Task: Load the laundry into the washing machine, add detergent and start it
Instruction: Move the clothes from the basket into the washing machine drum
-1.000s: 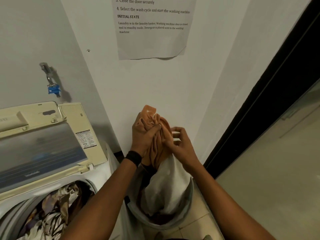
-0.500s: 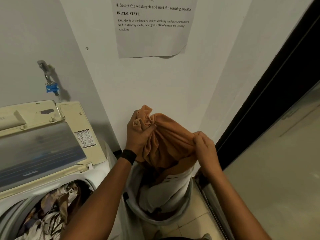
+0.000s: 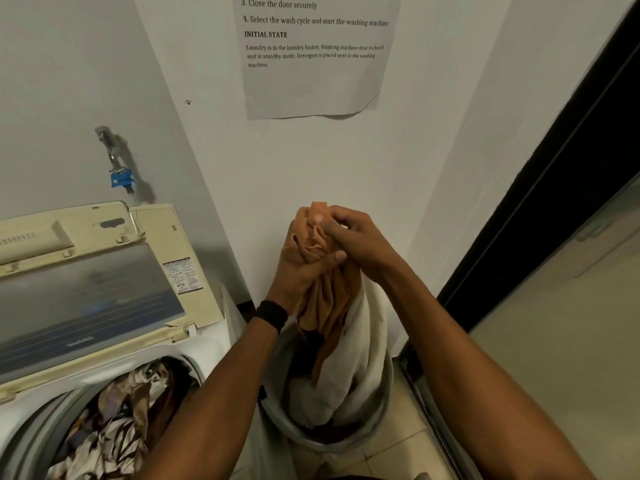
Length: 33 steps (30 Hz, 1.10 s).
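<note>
Head view: the fingers of both hands are curled tight into a bunched orange cloth, held up in front of the white wall above a round grey laundry basket on the tiled floor. The cloth is soft, creased and gathered into a wad at the top, its lower part hanging in folds down to the basket mouth, where it lies against a white garment that rises out of the basket. The left hand grips the wad from below, thumb pressed across the fabric; the right hand closes over it from above, touching the left. How much of the cloth sits inside the basket is hidden by the white garment and the rim. Left of the basket stands the washing machine, lid raised, patterned laundry in its drum, the near side cut off by the frame. A black wristband circles the left wrist. Both forearms reach in from the bottom edge and converge upward at the cloth
</note>
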### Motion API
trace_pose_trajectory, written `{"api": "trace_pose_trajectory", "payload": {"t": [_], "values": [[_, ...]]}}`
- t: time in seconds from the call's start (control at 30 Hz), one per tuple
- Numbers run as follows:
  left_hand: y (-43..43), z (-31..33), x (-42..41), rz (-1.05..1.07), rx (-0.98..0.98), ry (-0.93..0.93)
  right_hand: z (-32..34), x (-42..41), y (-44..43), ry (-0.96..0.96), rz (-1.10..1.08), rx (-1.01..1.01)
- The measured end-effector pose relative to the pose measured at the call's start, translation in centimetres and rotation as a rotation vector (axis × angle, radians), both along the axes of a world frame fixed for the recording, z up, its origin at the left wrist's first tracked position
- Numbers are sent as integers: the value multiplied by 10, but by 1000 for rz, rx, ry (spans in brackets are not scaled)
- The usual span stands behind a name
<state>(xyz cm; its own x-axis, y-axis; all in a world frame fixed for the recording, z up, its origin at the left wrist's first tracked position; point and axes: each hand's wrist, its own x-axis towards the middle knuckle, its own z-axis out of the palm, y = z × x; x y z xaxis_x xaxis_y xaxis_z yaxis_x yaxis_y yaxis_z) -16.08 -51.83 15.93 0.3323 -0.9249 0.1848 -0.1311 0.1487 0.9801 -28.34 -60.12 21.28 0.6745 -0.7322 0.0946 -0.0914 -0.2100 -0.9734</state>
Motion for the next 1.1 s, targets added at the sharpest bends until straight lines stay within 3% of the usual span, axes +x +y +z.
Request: {"api": "trace_pose_trajectory", "payload": {"t": [0.13,0.27,0.43,0.53,0.6,0.67,0.73,0.77,0.83,0.9,1.0,1.1], "values": [[1,-10,8,153,44,-64,-19,-7,3,-79,44,110],[-6,-17,19,263,45,22,-50,-15,34,-62,-287,4],[-15,-12,16,295,29,-25,-114,-21,73,205,-406,-151],[-15,-13,16,326,10,-11,-118,-35,72,219,-461,-223],[-14,-13,23,347,-6,19,-113,-47,66,96,-621,-141],[-11,-12,30,362,-16,23,-108,-57,61,-96,-725,139],[-9,-11,32,359,-18,-4,-102,-62,59,-134,-669,282],[-9,-11,31,359,-11,-6,-100,-62,60,-69,-661,200],[-11,-10,26,364,-15,-7,-95,-63,59,64,-751,-150],[-12,-10,21,391,-19,-9,-86,-60,58,68,-764,-387],[-15,-8,19,412,-15,-31,-83,-51,70,11,-542,-298],[-16,-6,14,431,-5,-64,-97,-41,79,155,-450,-171]]}}
